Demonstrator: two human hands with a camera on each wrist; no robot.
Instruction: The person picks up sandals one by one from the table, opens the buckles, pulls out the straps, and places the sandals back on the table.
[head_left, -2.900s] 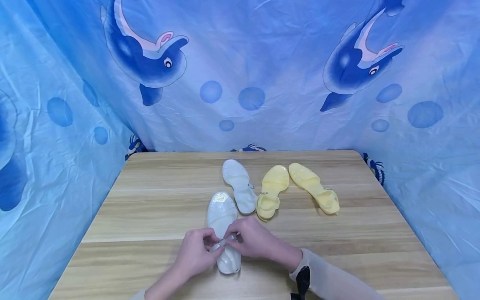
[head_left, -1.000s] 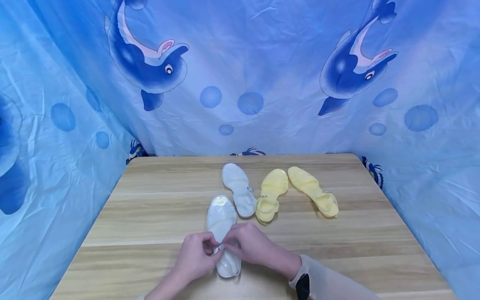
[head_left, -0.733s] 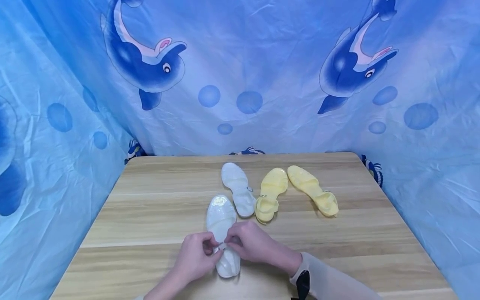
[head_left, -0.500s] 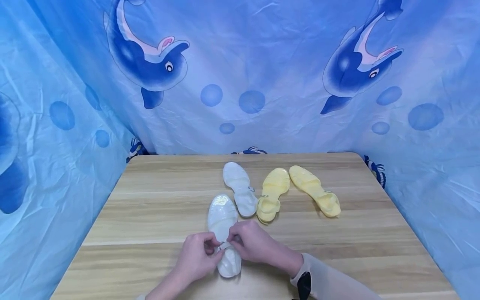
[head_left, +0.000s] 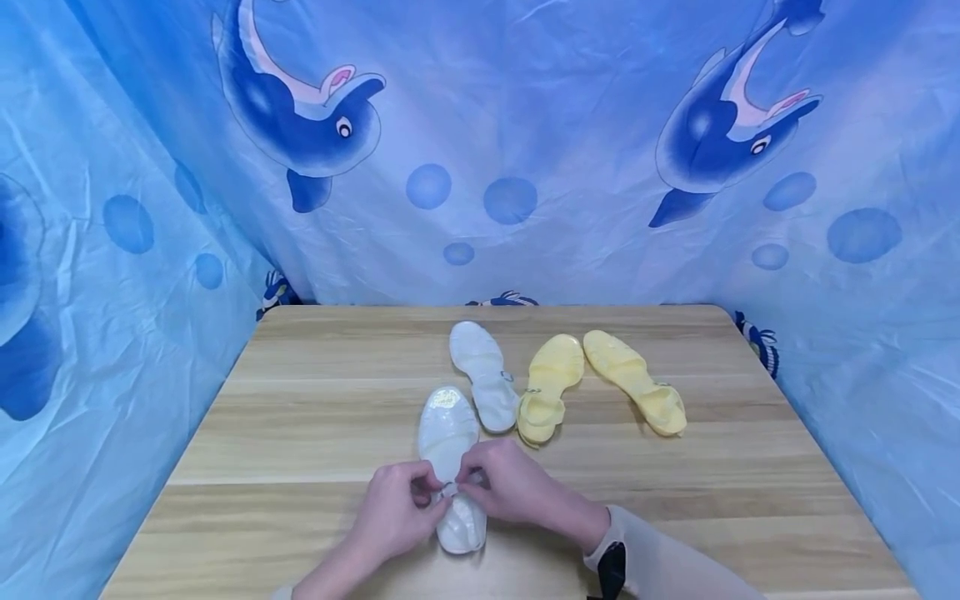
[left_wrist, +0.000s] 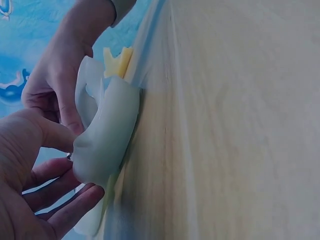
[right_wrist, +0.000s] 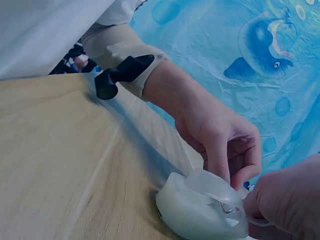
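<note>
A whitish jelly sandal [head_left: 447,429] lies on the table in front of me, its toe pointing away. My left hand [head_left: 393,510] pinches the ankle strap [head_left: 450,490] from the left side. From the right, my right hand [head_left: 504,482] pinches the same strap a short way off, thumb against forefinger. In the right wrist view a small metal buckle [right_wrist: 228,207] shows at the strap, near the right hand [right_wrist: 292,195]. The sandal's rounded heel [left_wrist: 112,130] stands out in the left wrist view. Fingers cover how the strap's end sits in the buckle.
Another white sandal [head_left: 482,375] lies just behind, touching or nearly touching the first. Two yellow sandals [head_left: 551,383] lie to its right, near the table's back. A blue dolphin-print cloth [head_left: 510,125] hangs around the wooden table [head_left: 315,400].
My right hand's fingertips have drawn slightly right, apart from the left hand's, along the strap. My left hand keeps its pinch, and the sandals stay put while the head view shifts a little.
</note>
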